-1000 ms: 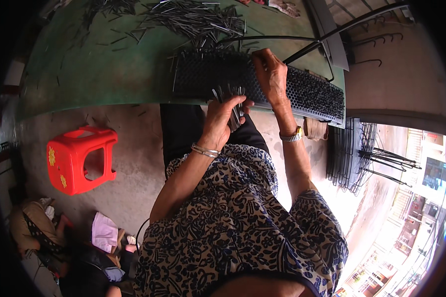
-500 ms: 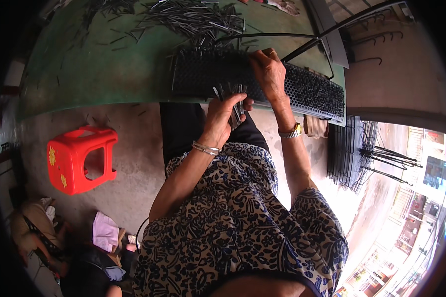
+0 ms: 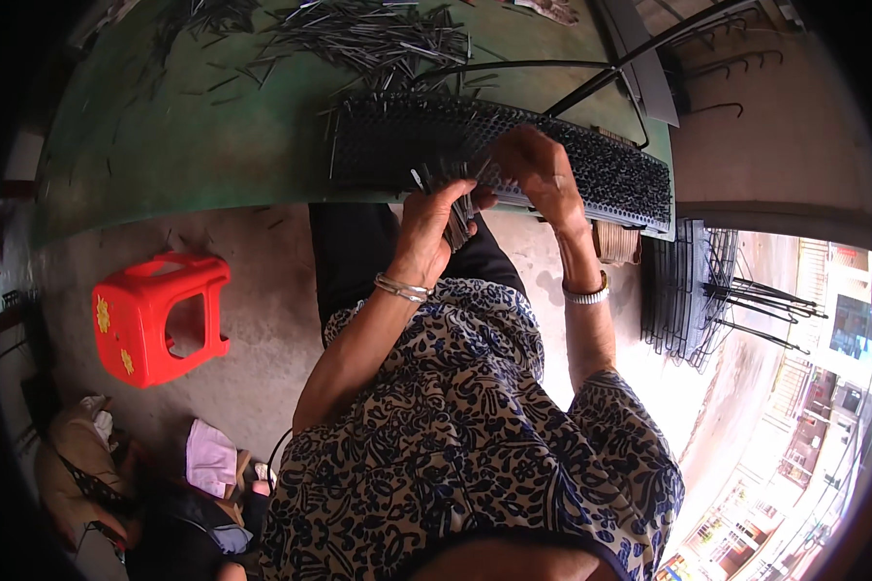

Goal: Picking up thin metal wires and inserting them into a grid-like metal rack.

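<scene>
My left hand (image 3: 424, 225) is closed around a bundle of thin dark strips (image 3: 458, 229), whose ends fan out above the thumb. Close to the strip ends is my right hand (image 3: 545, 180), its fingers bent and pinched together. Motion blurs those fingertips, so I cannot make out what they hold. Both hands are over the near edge of a long black perforated tray (image 3: 370, 145), which lies along the front of the green table (image 3: 184, 145). Dark strips stand densely in the holes at the tray's right part (image 3: 620, 172); the holes nearer its middle show bare.
A loose pile of dark strips (image 3: 378, 44) lies beyond the tray. A bent black metal bar (image 3: 591, 92) crosses above the table. On the floor stand a red plastic stool (image 3: 136, 315) at left and stacked black wire racks (image 3: 683, 290) at right. Another person (image 3: 179, 523) is at lower left.
My right hand has come back from the tray toward me, and its fingers are now beside the strip ends. My left hand stays nearly in place, still gripping the bundle.
</scene>
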